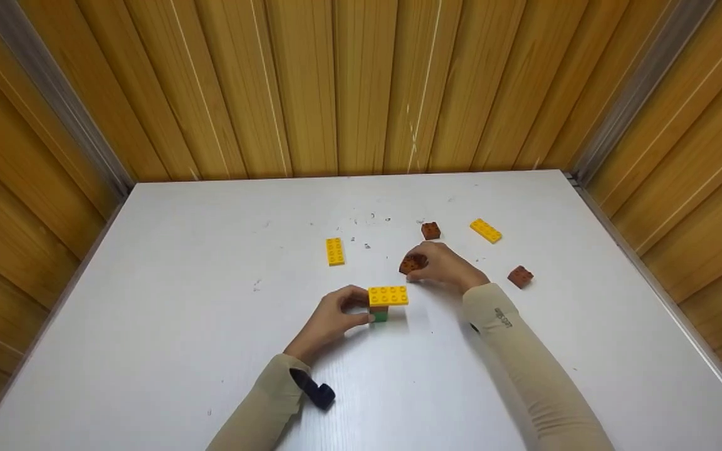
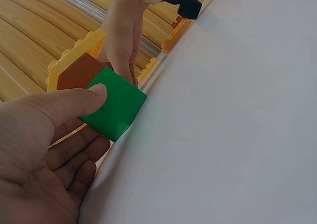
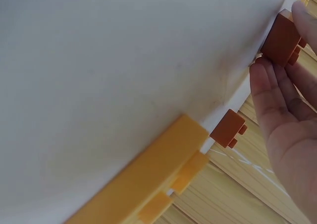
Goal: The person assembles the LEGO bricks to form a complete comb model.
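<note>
My left hand (image 1: 334,318) grips a small stack of toy building bricks low down, with the thumb pressed on the green brick (image 2: 119,105) at its base. Above the green brick sits a brown brick (image 2: 79,71). A flat yellow eight-stud brick (image 1: 388,295) tops the stack and sticks out to the right. Farther back and to the right, my right hand (image 1: 449,266) pinches another brown brick (image 3: 281,39) between thumb and fingers, close to the table, its studs showing in the right wrist view.
On the white table (image 1: 179,282) lie a loose yellow brick (image 1: 335,252) left of the right hand, a brown brick (image 1: 430,230) behind it, a second yellow brick (image 1: 486,230) at the back right and a brown brick (image 1: 521,276) by the right sleeve. Wood-look panels (image 1: 361,88) border the table.
</note>
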Tool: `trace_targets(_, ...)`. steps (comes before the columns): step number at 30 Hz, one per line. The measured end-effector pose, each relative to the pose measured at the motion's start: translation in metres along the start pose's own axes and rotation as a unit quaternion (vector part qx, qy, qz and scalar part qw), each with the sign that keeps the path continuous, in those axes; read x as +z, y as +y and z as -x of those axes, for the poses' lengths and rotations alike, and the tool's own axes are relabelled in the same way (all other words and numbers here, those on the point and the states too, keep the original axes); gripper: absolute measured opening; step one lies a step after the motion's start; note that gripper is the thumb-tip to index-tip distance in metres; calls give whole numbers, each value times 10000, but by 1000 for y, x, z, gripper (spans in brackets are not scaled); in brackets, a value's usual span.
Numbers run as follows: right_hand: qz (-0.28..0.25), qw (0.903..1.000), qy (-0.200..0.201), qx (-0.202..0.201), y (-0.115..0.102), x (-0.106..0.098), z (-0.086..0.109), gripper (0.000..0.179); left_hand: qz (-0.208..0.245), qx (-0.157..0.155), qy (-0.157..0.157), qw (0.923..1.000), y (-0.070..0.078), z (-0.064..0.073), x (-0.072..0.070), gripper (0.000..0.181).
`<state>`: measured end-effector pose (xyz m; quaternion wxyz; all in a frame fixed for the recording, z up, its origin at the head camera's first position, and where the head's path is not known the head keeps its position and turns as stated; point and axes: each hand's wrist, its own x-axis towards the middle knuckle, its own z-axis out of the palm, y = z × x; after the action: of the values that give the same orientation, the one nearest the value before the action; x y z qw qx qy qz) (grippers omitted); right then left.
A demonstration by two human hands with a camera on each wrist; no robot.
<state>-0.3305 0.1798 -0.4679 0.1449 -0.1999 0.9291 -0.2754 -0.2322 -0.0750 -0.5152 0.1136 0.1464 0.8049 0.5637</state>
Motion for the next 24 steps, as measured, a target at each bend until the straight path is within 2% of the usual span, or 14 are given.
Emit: trace_targets(24,180,9982,4,-578,2,1,4,39,78,55,24,10000,0,1,1,34)
